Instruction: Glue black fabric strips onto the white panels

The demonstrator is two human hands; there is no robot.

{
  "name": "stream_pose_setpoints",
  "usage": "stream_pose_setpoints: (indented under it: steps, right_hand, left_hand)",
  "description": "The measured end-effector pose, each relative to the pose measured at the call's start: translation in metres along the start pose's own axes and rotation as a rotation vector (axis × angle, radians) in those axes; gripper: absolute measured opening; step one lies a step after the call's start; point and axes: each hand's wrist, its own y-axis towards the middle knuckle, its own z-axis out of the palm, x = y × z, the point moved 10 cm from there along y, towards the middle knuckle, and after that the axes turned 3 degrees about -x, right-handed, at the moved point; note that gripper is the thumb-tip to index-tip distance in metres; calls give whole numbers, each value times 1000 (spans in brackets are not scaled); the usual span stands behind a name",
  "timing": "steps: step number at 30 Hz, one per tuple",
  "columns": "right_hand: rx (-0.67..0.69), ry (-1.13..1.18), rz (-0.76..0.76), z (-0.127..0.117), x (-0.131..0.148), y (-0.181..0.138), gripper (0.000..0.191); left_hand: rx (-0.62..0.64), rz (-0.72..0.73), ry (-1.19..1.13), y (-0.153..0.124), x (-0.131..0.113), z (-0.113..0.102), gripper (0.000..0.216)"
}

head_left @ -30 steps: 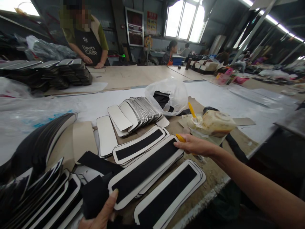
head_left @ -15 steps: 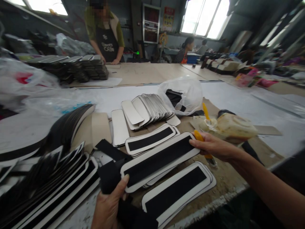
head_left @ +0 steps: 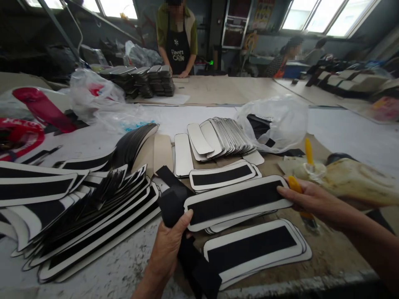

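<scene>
The left hand was closed on the near-left end of a white panel faced with a black strip, its thumb on top; the panel reached away from it toward two o'clock. The right hand pinched the other end, the panel lying at its nine o'clock, with a yellow-handled tool also in its grasp. A black bundle sat against the left hand; whether it was held could not be told.

Around the panel, more striped panels lay at six o'clock, a fanned row of plain panels at twelve, a clear plastic bag at one, a stained container at three, and a large spread pile at nine. The tabletop was white and speckled, partly under brown sheeting. Beyond, an aproned person stood at eleven o'clock, and bright windows showed at one.
</scene>
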Motion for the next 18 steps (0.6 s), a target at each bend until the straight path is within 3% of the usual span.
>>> stream_pose_setpoints:
  steps: [3,8,18]
  right_hand:
    - [65,42,7,7,3,-1,37]
    - [55,35,7,7,0,-1,35]
    - [90,-36,-94,11,11,-4,31]
  left_hand:
    - [-14,24,-12,-1,-5,2,29]
    - [-23,3,-8,-2,-3,3,31]
    - [-194,4,79,6,5,-21,48]
